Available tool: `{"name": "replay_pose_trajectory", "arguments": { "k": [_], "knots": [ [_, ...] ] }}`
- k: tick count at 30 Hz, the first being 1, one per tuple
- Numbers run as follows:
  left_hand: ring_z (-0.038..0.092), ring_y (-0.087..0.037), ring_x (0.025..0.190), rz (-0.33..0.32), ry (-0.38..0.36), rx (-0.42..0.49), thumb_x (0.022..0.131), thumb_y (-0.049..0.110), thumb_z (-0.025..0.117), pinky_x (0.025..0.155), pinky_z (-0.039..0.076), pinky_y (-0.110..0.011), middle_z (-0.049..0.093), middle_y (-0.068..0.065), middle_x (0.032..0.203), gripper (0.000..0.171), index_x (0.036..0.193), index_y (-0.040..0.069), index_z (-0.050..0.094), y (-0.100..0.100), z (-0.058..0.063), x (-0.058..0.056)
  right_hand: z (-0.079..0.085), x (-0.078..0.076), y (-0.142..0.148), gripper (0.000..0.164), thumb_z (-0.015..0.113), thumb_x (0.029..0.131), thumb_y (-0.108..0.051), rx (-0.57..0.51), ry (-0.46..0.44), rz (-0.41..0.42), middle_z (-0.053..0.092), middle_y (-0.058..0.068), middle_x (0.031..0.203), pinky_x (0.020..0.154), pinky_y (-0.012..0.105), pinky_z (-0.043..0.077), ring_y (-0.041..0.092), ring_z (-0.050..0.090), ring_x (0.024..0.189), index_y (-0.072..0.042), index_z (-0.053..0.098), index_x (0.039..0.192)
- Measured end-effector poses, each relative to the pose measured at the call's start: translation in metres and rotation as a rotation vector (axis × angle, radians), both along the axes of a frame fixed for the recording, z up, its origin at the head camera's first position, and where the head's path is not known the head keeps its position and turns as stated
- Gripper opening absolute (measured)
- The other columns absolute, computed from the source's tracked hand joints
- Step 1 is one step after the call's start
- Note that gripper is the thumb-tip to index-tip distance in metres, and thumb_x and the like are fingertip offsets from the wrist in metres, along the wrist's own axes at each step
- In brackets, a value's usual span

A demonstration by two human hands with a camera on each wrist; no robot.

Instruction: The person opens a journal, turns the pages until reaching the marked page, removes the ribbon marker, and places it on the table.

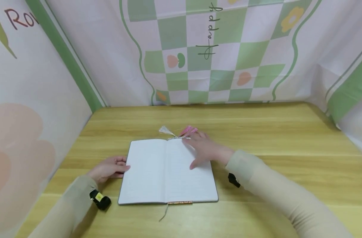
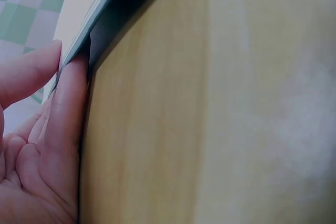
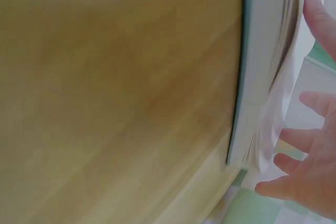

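An open notebook [image 1: 145,172] with blank-looking pages and a dark cover lies on the wooden table. At its left edge my left hand [image 1: 111,168] pinches the cover and pages, thumb on top and a finger underneath, as the left wrist view shows. Over the upper part of the right page is my right hand [image 1: 206,148], fingers spread and thumb toward the page. A white tassel [image 1: 166,131] and a pink tassel [image 1: 189,131] stick out past the top edge, close to the right fingertips. Below the bottom edge show an orange patterned strip [image 1: 181,202] and a thin ribbon [image 1: 164,213].
The wooden table [image 1: 273,138] extends on both sides of the notebook. A checked green and white cloth [image 1: 199,76] hangs behind it, and another printed cloth [image 1: 35,82] hangs along the left. Black wrist cameras [image 1: 100,199] are strapped over the sleeves.
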State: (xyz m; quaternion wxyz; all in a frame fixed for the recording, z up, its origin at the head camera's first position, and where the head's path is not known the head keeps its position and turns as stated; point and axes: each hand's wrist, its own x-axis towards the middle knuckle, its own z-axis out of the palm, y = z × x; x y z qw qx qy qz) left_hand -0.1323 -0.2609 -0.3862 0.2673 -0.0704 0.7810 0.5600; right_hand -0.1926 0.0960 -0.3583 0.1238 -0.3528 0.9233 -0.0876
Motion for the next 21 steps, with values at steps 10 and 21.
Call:
{"name": "replay_pose_trajectory", "arguments": {
  "k": [10, 21],
  "knots": [
    [0.056, -0.006, 0.078, 0.006, -0.003, -0.019, 0.090, 0.010, 0.064, 0.069, 0.054, -0.021, 0.059, 0.004, 0.088, 0.050, 0.130, -0.008, 0.039, -0.001, -0.001, -0.001, 0.002, -0.012, 0.014, 0.113, 0.084, 0.060, -0.049, 0.013, -0.026, -0.067, 0.014, 0.025, 0.154, 0.111, 0.064, 0.010, 0.053, 0.014, 0.136, -0.011, 0.024, 0.149],
    [0.056, -0.007, 0.077, 0.010, -0.002, -0.034, 0.090, 0.009, 0.063, 0.068, 0.054, -0.021, 0.058, 0.003, 0.089, 0.052, 0.131, -0.009, 0.038, 0.000, -0.001, 0.001, 0.003, -0.020, 0.028, 0.109, 0.084, 0.063, -0.045, 0.030, -0.098, -0.131, 0.022, 0.025, 0.151, 0.111, 0.065, 0.008, 0.053, 0.012, 0.137, -0.010, 0.026, 0.149]
  ]
}}
